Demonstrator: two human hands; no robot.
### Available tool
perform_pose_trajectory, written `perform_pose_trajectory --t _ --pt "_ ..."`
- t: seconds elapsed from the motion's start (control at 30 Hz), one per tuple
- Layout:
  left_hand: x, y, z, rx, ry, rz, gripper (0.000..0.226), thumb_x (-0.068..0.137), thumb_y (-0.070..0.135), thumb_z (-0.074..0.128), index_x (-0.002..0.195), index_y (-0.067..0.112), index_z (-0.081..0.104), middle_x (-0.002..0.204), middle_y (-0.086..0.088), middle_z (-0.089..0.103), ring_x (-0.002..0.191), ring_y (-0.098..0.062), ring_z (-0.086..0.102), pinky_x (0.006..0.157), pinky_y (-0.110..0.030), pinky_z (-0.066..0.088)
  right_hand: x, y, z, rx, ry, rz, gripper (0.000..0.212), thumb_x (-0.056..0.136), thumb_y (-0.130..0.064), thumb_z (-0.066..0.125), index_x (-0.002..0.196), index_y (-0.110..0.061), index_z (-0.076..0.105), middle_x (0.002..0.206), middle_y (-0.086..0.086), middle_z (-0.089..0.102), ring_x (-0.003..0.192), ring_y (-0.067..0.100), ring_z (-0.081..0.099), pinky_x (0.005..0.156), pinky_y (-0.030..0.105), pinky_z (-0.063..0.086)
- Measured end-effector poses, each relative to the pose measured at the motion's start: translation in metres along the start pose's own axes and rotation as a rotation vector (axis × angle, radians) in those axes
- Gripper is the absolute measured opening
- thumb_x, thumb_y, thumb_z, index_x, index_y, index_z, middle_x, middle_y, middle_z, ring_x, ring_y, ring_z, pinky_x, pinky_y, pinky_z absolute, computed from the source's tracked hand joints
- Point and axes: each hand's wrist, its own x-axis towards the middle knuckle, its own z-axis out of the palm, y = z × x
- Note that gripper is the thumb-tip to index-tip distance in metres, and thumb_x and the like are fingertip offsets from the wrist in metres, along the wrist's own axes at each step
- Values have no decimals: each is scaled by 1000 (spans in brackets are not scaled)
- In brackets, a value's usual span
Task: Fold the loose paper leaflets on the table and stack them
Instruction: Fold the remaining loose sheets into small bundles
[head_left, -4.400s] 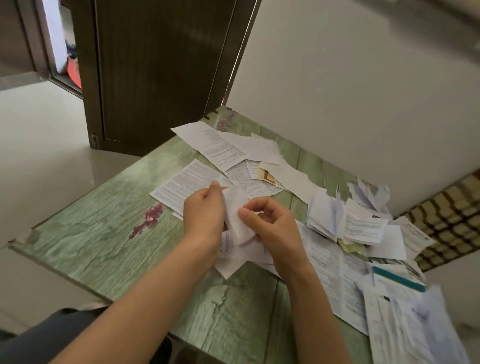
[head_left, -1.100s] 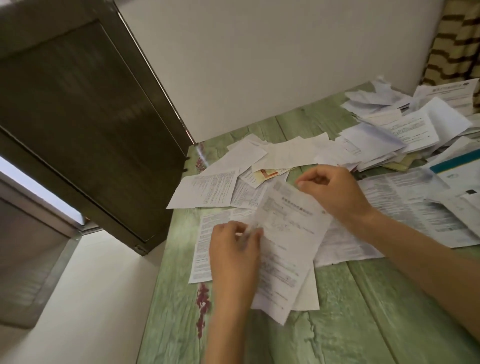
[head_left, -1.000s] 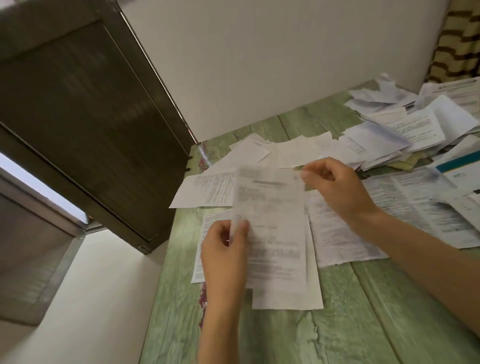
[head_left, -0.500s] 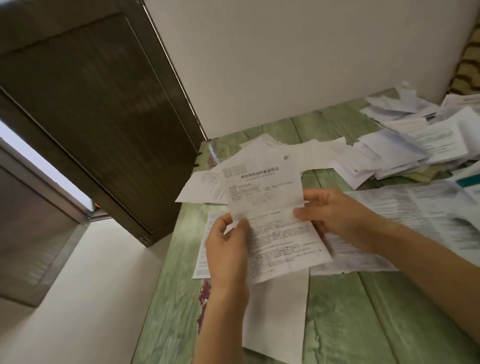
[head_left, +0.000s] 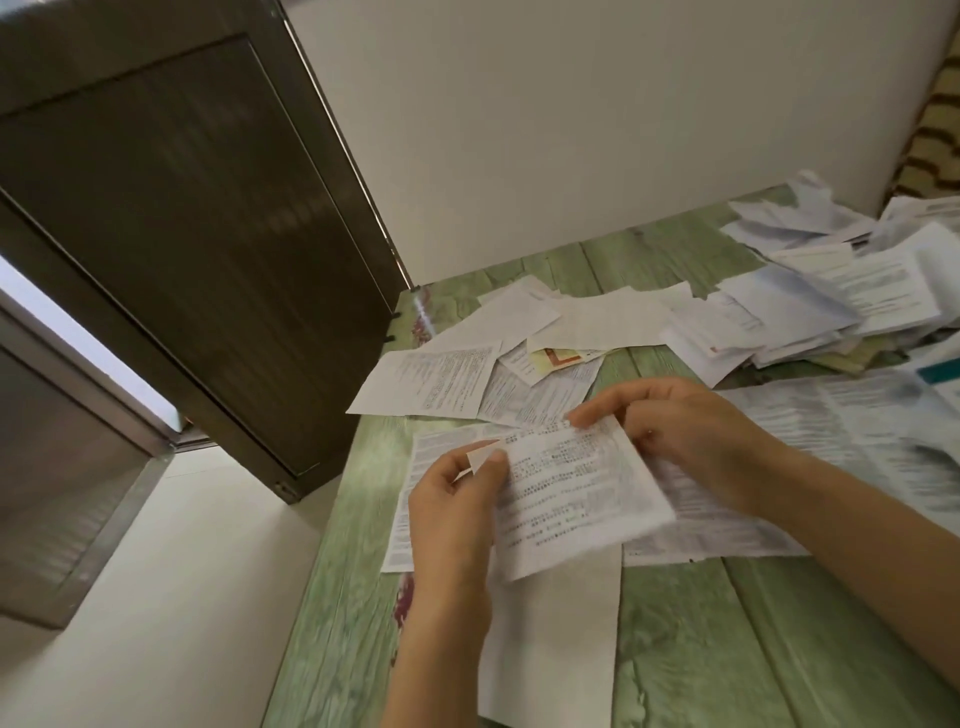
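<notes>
Print on the held leaflet is blurred, unreadable

A plain off-white wall rises behind the green, wood-grained counter. The counter's far left corner meets a dark brown door with a recessed panel. Left of the door runs a bright strip of daylight, beside what may be a grey metal frame, blurred. The floor is pale and smooth. Brown-and-cream striped fabric shows far right.
</notes>
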Motion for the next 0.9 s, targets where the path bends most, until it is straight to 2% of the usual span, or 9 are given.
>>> perform_pose_trajectory --t 0.03,0.1,0.2,0.3,0.43,0.5,0.57,0.73,0.9 --pt "-1 0 -1 8 -24 20 8 88 14 63 92 11 68 86 -7 74 85 -24 69 80 -37 55 1 0 -1 25 16 -14 34 90 4 38 90 -3 71 95 11 73 92 27 67 86 40 54" --pt "-4 1 -3 47 -102 63 7 88 12 62 91 11 69 81 -6 74 75 -20 69 69 -30 57 -1 -2 -2 29 -13 -46 28 95 -13 41 97 -7 69 94 7 73 87 26 64 86 41 50" --pt "-8 1 0 99 -224 102 8 86 13 64 92 11 70 81 -10 74 69 -19 69 62 -25 56 -6 -6 -3 -169 -215 26 32 80 -39 61 100 -15 70 90 -1 74 76 13 67 68 23 51" --pt "-8 0 3 90 -274 106 14 84 20 65 93 11 71 84 -12 73 73 -21 70 63 -25 57 -7 -5 -6 -209 -253 65 15 76 -20 73 89 -11 72 87 3 74 77 15 70 67 21 53" --pt "-6 2 5 -71 -295 69 37 74 33 65 101 6 68 92 -10 73 84 -23 70 74 -33 58 -1 -4 -6 6 33 -33 4 83 -14 67 85 -11 67 79 0 72 72 12 67 63 19 52" --pt "-9 2 9 -56 -302 75 28 78 27 65 100 10 68 91 -6 74 84 -21 71 73 -31 58 1 -3 -5 59 97 -67 5 87 -13 63 89 -9 64 84 1 72 75 12 69 65 18 54" --pt "-11 0 13 -27 -238 97 11 87 17 62 96 16 68 87 -1 75 81 -17 72 67 -27 58 0 -3 -4 90 75 -45 7 88 -13 60 91 -6 62 86 3 72 74 13 69 65 21 56" --pt "-6 -2 10 -2 -92 126 21 92 7 55 88 23 68 84 6 75 88 -18 70 84 -40 56 -3 -4 -3 74 -83 48 8 91 -1 54 97 -6 58 93 17 70 74 25 60 61 30 49" --pt "-7 4 11 -93 -104 31 26 94 5 46 86 11 70 91 -8 71 82 -21 67 55 -30 57 -3 -3 -2 -6 -74 11 23 90 7 50 81 -8 65 76 8 66 60 13 57 47 19 44"
